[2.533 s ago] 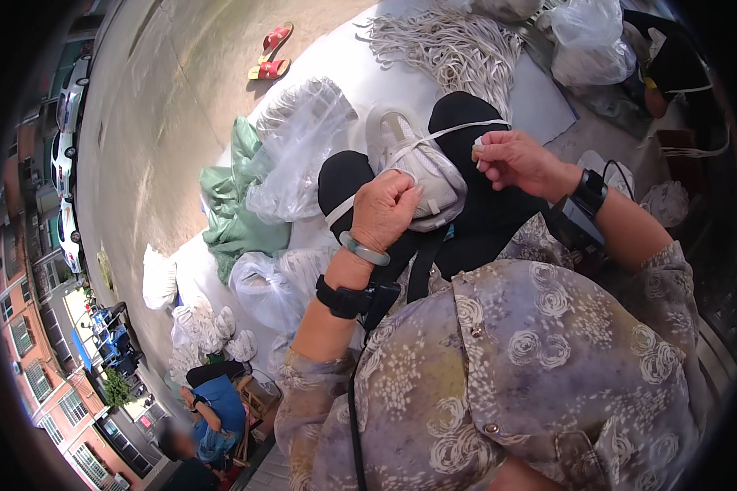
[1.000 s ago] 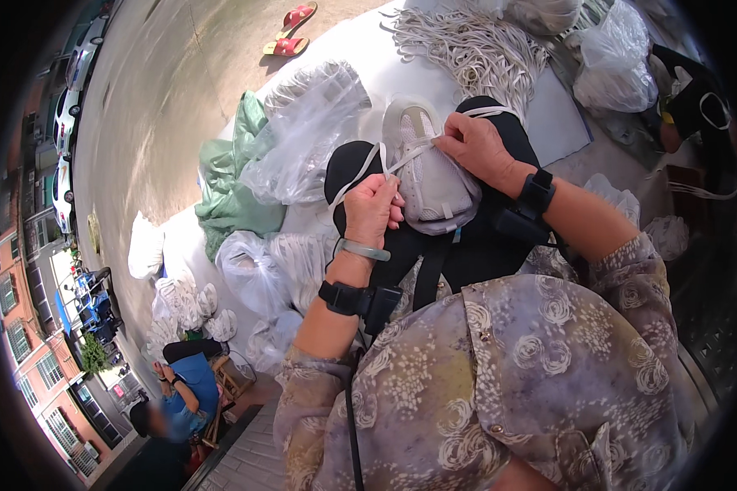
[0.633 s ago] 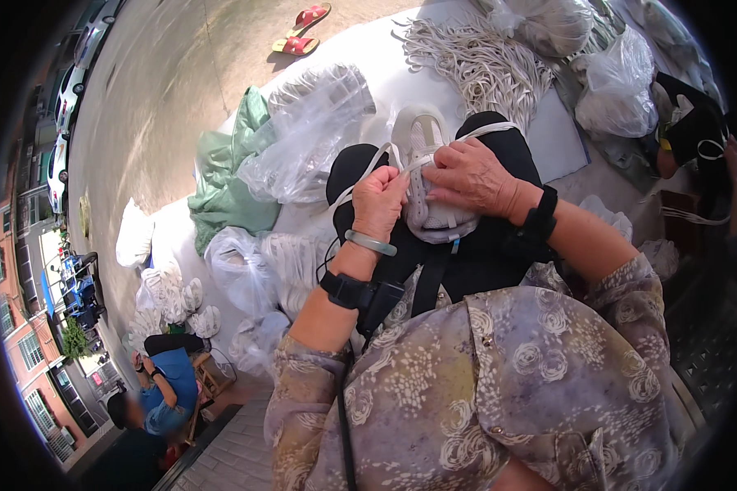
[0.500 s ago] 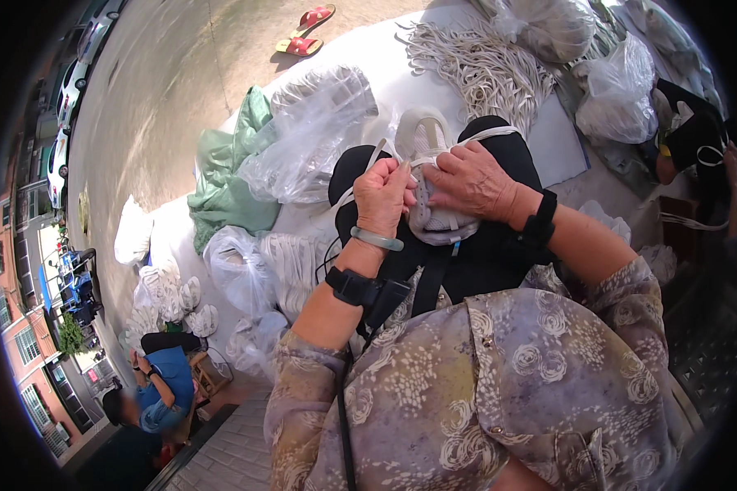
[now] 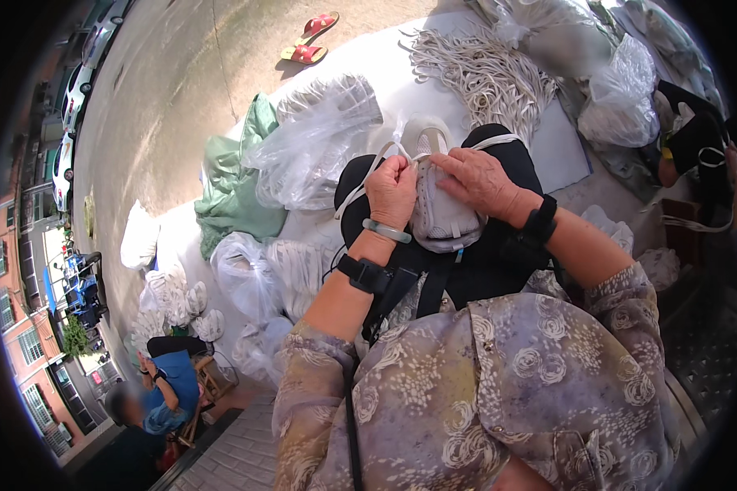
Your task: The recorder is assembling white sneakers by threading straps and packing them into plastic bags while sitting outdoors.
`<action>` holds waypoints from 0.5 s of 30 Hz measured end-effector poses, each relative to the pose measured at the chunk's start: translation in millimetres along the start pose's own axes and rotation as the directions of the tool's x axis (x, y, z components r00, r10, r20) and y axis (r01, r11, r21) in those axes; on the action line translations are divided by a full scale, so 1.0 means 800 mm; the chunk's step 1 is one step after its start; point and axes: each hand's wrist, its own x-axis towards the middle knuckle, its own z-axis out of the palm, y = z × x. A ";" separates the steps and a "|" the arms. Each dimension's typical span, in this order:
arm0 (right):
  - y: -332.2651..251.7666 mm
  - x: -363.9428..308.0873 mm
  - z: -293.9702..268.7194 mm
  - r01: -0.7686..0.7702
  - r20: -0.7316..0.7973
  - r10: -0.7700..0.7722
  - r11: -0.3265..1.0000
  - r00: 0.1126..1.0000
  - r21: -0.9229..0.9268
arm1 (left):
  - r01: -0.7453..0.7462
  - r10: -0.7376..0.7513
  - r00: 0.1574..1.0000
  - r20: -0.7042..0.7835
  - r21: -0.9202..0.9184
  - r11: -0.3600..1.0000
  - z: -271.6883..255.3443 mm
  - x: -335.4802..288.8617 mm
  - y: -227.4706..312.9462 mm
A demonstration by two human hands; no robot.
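Note:
A white shoe [image 5: 442, 214] rests on my lap between my knees, partly covered by my hands. My left hand [image 5: 391, 193] is closed at the shoe's left side, pinching a white shoelace [image 5: 356, 195] whose loose length loops out over my left knee. On the shoe's upper right lies my right hand [image 5: 481, 182], its fingers bent toward the lacing. Another stretch of lace [image 5: 497, 141] runs out over my right knee. Whether the right fingertips grip a lace is hard to make out.
A heap of loose white laces [image 5: 487, 78] lies on the white sheet ahead. Clear plastic bags [image 5: 311, 155] and a green sack [image 5: 233, 196] are at the left. Red sandals [image 5: 305, 54] stand beyond. A person in blue [image 5: 172, 380] sits at lower left; more bags [image 5: 622, 106] are at right.
My left hand has closed more tightly and turned, with the lace looping above it. My right hand has shifted slightly along the shoe. The whole view has moved a little.

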 end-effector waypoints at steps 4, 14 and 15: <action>-0.001 0.000 0.002 -0.011 -0.014 0.011 0.999 1.000 0.040 | 0.009 -0.010 1.000 -0.019 -0.047 0.999 0.006 0.015 -0.010; 0.004 -0.004 0.000 -0.098 0.034 0.094 0.983 0.995 0.154 | -0.290 0.320 0.947 -0.017 0.378 0.879 0.005 0.004 0.015; 0.004 -0.004 0.001 -0.098 0.034 0.094 0.983 0.995 0.158 | -0.289 0.319 0.948 -0.016 0.380 0.879 0.005 0.003 0.016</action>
